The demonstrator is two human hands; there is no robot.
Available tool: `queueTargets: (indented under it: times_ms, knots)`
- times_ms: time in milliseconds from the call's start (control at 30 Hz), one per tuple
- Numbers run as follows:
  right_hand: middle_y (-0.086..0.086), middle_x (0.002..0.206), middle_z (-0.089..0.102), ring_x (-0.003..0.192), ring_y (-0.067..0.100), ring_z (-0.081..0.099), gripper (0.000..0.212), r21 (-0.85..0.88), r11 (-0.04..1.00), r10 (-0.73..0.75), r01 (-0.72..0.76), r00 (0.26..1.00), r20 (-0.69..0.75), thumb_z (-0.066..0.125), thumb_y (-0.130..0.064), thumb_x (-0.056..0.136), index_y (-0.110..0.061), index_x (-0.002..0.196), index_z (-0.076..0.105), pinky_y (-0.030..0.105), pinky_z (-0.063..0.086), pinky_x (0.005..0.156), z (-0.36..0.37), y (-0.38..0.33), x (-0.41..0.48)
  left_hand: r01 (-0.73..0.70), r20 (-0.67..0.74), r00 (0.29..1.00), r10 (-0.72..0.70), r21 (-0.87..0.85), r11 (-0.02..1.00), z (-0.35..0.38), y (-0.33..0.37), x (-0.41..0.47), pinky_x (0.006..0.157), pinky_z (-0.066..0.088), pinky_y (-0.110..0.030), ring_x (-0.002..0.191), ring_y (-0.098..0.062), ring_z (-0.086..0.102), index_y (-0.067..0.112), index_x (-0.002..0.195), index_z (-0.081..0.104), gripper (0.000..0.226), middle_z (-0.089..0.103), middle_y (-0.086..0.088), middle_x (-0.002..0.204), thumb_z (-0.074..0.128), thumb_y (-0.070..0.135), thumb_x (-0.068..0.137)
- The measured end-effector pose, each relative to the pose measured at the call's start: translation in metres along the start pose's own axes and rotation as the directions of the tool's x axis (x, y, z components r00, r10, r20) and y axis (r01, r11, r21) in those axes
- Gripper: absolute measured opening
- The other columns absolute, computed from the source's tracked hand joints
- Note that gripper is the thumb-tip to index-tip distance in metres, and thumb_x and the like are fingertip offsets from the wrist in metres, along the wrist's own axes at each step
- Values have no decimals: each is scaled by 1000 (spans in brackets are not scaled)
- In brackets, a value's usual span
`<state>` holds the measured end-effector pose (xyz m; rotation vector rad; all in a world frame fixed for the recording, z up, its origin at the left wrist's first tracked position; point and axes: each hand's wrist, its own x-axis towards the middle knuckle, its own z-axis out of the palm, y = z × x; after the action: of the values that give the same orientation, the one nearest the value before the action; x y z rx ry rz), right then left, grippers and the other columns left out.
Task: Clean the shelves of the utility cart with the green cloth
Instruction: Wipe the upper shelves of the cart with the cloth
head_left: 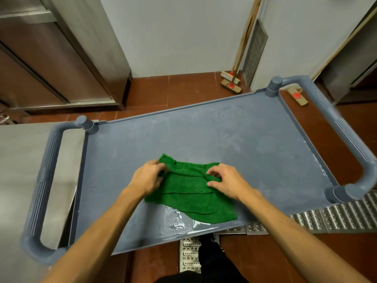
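Green cloth point(189, 193) is lying half-folded on the top shelf point(224, 139) of the grey-blue utility cart point(344, 127), right under both hands. The left hand point(150, 177) has its fingers curled in, pinching the cloth's far left corner. The right hand point(226, 182) is curled too, fingertips bent down into the far right edge and thumb pressed onto a fold, so both hands look like they've got a grip on the fabric. Just nearer than the hands, a wet patch point(177, 221) shines on the shelf at the cloth's near edge, and the shelf beyond the hands looks smeary. Left of the left hand, past the cart's looped handle point(43, 170), there's a stainless bench point(18, 160). Right of the right hand, a perforated metal grating point(336, 215) runs across the red tile floor point(163, 88). Way beyond the hands, a steel cabinet point(61, 58) stands on the left, and a couple of brooms point(231, 80) lean in the corner against the pale wall point(173, 33).
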<state>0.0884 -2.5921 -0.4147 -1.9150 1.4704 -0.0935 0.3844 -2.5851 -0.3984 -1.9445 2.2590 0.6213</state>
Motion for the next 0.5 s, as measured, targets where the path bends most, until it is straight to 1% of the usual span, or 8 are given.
queueTargets:
  times_ms: [67, 133, 167, 200, 267, 333, 400, 500]
  knots:
    - [-3, 119, 54, 116, 17, 48, 46, -88, 993, -70, 76, 995, 67, 68, -51, 84, -32, 126, 62, 33, 43, 98, 10, 0, -11, -90, 93, 992, 90, -1, 996, 15, 0, -12, 90, 51, -39, 115, -26, 54, 25, 130, 58, 52, 53, -3, 123, 62, 52, 85]
    - [-7, 123, 46, 118, 15, 39, 56, -163, 975, -133, 148, 986, 101, 65, -64, 79, -36, 127, 60, 32, 38, 101, 19, 2, -21, -138, 100, 985, 137, 2, 990, 28, -3, -24, 96, 50, -41, 117, -26, 51, 23, 138, 52, 88, 50, -6, 129, 54, 82, 73]
    - [-7, 126, 42, 120, 15, 36, 60, -191, 965, -159, 179, 980, 115, 64, -69, 75, -38, 127, 59, 34, 37, 104, 23, 5, -26, -174, 91, 981, 169, 43, 984, 35, -6, -29, 97, 50, -41, 116, -27, 50, 22, 140, 50, 100, 50, -8, 131, 52, 90, 66]
    - [-7, 130, 39, 124, 16, 33, 64, -222, 952, -180, 209, 973, 142, 63, -73, 72, -39, 126, 59, 36, 34, 107, 25, 7, -29, -205, 78, 977, 197, 97, 974, 41, -9, -32, 97, 50, -41, 115, -28, 51, 22, 140, 48, 104, 51, -11, 132, 57, 90, 62]
    - [-6, 136, 33, 130, 17, 26, 64, -291, 921, -207, 260, 958, 200, 64, -74, 69, -39, 123, 61, 38, 30, 111, 27, 9, -29, -242, 40, 970, 239, 183, 953, 46, -12, -33, 89, 55, -41, 108, -31, 58, 23, 134, 49, 95, 56, -15, 125, 81, 67, 56]
    - [-3, 137, 34, 131, 19, 27, 53, -337, 890, -248, 309, 945, 212, 67, -68, 71, -39, 116, 65, 40, 31, 107, 30, 9, -27, -210, -15, 976, 217, 197, 958, 51, -8, -31, 78, 59, -41, 97, -33, 63, 25, 124, 53, 83, 60, -15, 115, 92, 43, 53]
    - [-1, 129, 44, 124, 21, 36, 37, -340, 876, -305, 342, 939, 159, 70, -60, 73, -38, 103, 70, 42, 40, 97, 35, 12, -24, -165, -73, 981, 177, 150, 975, 53, 0, -29, 69, 59, -43, 90, -33, 62, 26, 115, 62, 64, 61, -13, 107, 91, 36, 59]
    - [-3, 113, 53, 110, 19, 45, 18, -327, 874, -368, 360, 929, 41, 74, -47, 76, -35, 89, 71, 40, 48, 82, 42, 19, -24, -138, -125, 981, 146, 72, 988, 53, 5, -28, 63, 57, -41, 86, -33, 59, 22, 106, 72, 36, 60, -11, 100, 82, 37, 74]
